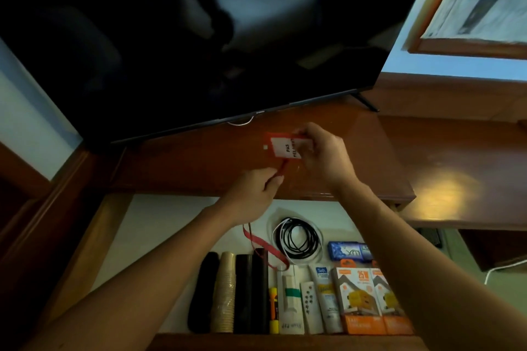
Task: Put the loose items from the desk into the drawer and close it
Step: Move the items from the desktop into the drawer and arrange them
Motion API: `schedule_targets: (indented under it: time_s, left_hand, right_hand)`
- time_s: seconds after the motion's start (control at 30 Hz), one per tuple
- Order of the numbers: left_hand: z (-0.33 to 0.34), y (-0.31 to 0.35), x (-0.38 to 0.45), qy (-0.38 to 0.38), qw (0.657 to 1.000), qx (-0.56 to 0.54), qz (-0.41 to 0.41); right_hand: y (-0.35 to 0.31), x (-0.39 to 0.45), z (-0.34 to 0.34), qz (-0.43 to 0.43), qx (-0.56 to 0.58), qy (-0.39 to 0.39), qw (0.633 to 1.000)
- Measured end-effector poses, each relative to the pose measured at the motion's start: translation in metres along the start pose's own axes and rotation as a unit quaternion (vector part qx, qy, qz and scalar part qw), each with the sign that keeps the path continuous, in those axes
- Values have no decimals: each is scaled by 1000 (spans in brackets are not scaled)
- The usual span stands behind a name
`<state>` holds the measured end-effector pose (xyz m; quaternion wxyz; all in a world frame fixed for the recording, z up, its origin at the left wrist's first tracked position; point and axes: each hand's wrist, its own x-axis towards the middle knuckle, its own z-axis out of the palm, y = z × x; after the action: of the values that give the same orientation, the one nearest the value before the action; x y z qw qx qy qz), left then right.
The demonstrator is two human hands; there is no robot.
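A red badge holder (281, 147) with a white card hangs just above the wooden desk (199, 159), pinched at its right edge by my right hand (322, 155). Its red lanyard (263, 243) runs down through my left hand (252, 191), which grips the strap near the desk's front edge, and trails into the open drawer (159, 225) below. Lying in the drawer are a coil of black and white cables (298, 238), a blue packet (349, 250), two orange boxes (370, 299), tubes, a stack of paper cups and dark rolls.
A large dark TV screen (199, 37) stands on the desk just behind the badge, its right foot (366, 101) on the wood. A framed newspaper (479, 3) hangs at the upper right. The drawer's left half shows bare white lining.
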<state>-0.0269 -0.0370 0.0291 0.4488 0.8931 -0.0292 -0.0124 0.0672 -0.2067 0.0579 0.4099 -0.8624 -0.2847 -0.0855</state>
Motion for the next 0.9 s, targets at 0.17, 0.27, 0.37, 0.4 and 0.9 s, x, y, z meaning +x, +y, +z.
schedule_targets:
  time_s: [0.17, 0.27, 0.37, 0.4, 0.9]
  left_hand:
    - [-35, 3, 3, 7, 971, 234, 47]
    - [-51, -6, 12, 23, 990, 140, 8]
    - [-48, -12, 16, 43, 995, -74, -51]
    - [-44, -13, 14, 48, 988, -126, -71]
    - [-5, 5, -21, -67, 997, 31, -19]
  right_hand:
    - [9, -4, -3, -111, -170, -177, 963]
    - [9, -12, -8, 44, 13, -296, 954]
    - [-1, -21, -15, 176, 291, -294, 893]
    - [-3, -22, -15, 211, 368, -266, 866]
    - [-2, -45, 4, -60, -78, -36, 994]
